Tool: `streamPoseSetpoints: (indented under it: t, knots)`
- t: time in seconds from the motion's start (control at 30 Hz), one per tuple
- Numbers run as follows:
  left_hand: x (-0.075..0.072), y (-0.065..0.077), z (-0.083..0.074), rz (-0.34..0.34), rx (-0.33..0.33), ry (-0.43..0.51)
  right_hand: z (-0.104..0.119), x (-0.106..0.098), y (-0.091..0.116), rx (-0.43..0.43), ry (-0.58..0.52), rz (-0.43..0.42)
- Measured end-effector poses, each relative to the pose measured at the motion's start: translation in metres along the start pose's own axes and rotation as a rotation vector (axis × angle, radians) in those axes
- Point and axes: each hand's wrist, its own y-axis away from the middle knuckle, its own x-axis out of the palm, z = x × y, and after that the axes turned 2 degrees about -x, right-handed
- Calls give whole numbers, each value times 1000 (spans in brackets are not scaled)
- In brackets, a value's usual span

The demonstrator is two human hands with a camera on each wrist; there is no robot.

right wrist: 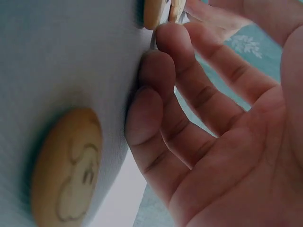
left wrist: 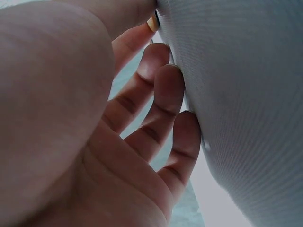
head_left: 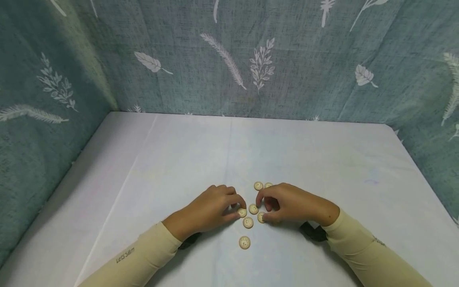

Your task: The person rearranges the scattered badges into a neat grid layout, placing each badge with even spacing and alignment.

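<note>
I have the left hand pinching one disc; the right hand, fingers parted, meets two more. Arranging looks partway: four clustered, three outside.

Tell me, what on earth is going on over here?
Someone's left hand and right hand are at work among small round discs on a white-covered table. The left hand pinches one disc between thumb and index finger, while the right hand's thumb touches another disc. Seven discs show in the head view: two lie farther back, and the nearest disc sits apart from the rest.
</note>
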Motion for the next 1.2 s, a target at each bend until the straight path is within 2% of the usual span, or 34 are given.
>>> streamPoseSetpoints:
  t: [0.13,0.33,0.57,0.8,1.2]
  knots:
    - [0,0,0,-11,0,7,0,1,1,-34,19,0]
    - [5,2,-2,27,-11,28,-1,6,4,-42,-3,35]
    - [1,1,-2,0,-1,16,-1,5,3,-40,15,21]
    - [1,2,-2,29,-27,20,-1,6,1,-57,39,28]
    - [-1,1,-1,13,-18,14,-3,6,0,-81,64,13]
